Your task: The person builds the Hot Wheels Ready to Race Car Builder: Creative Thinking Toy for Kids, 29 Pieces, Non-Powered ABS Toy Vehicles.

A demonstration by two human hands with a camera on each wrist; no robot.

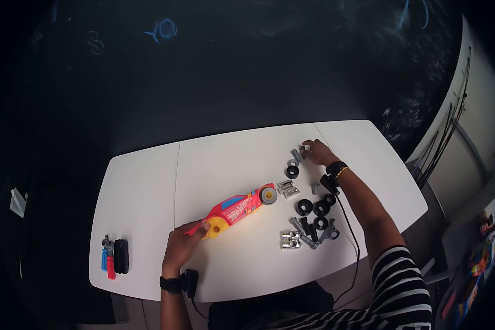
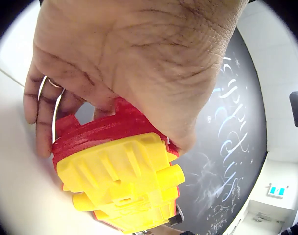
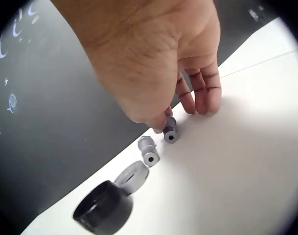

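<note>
A red and yellow toy car (image 1: 239, 209) lies slanted across the table, a grey wheel (image 1: 268, 196) on its far end. My left hand (image 1: 182, 247) grips the near end by its red edge. In the left wrist view the yellow underside (image 2: 122, 178) faces the camera. At the table's far side, my right hand (image 1: 318, 153) pinches a grey toy bolt (image 3: 170, 136) between thumb and finger. Another grey bolt (image 3: 149, 151) lies beside it, then a grey ring (image 3: 133, 177) and a black tyre (image 3: 105, 210).
Silver ribbed pieces (image 1: 289, 190) lie by the car's wheeled end. Nearer me are several black tyres (image 1: 304, 207), loose bolts (image 1: 309, 241), a grey wrench-like piece (image 1: 330, 232) and more silver pieces (image 1: 290, 240). Toy tools (image 1: 111, 267) and a black case (image 1: 121, 256) sit far left. A cable (image 1: 357, 242) runs below my right arm.
</note>
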